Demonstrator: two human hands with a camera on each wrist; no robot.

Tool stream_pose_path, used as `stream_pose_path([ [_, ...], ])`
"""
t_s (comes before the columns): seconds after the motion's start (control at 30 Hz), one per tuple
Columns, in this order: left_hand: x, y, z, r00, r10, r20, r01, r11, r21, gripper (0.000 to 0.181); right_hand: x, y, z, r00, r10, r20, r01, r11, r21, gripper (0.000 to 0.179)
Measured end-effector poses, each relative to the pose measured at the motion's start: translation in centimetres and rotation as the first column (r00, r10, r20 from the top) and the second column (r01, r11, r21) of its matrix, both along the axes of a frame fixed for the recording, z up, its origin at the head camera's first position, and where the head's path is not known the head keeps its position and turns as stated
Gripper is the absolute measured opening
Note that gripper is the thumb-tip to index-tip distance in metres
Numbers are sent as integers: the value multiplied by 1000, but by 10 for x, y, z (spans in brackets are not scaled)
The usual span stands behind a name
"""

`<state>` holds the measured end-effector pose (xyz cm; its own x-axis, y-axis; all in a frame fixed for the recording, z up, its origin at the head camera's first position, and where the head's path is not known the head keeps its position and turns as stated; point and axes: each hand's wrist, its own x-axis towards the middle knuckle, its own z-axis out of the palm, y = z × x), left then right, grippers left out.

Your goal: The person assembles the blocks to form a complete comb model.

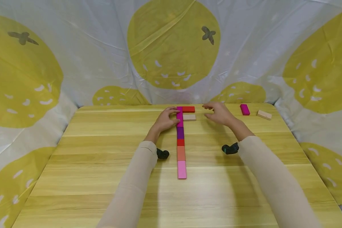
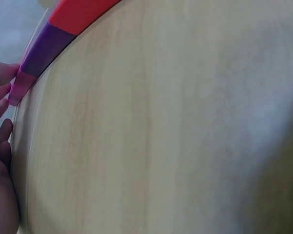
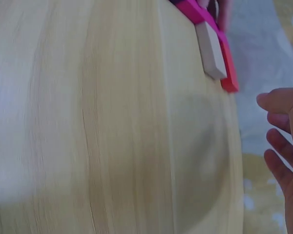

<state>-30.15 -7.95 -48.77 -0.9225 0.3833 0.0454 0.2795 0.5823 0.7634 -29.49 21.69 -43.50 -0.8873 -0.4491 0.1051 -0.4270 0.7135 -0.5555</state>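
Note:
In the head view a column of flat blocks runs toward the person: a magenta stretch [image 1: 180, 115] at the far end, then a purple block [image 1: 180, 132], a red block [image 1: 180, 142], an orange block [image 1: 181, 153] and a pink block [image 1: 181, 170]. My left hand [image 1: 165, 119] rests its spread fingertips and thumb on the magenta stretch. A longer red block [image 1: 188, 109] and a beige block [image 1: 189, 117] extend rightward from it, with a gap between them. My right hand [image 1: 220, 113] hovers right of these, fingers loosely bent and apart, holding nothing.
A loose magenta block [image 1: 244, 109] and a loose beige block [image 1: 264, 115] lie at the table's far right. Behind the wooden table [image 1: 102, 158] hangs a white cloth [image 1: 102, 57] with yellow fruit prints. Dark wrist devices [image 1: 230, 148] jut inward from both wrists.

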Motion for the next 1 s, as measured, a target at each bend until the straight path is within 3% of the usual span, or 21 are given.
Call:
stream_pose_path([
  [0.3,1,-1,-1,1000,5,5,-5,1000,1,50,3,43,4,997,-62,39,62,998,-1,44],
  [0.6,1,0,-3,1000,1,4,-1,1000,-1,50,5,85,6,990,-140,19,139,989,50,45],
  [1.0,-1,-1,0,1000,-3,-8,3,1000,-20,50,0,124,9,943,-306,133,308,951,6,52],
])
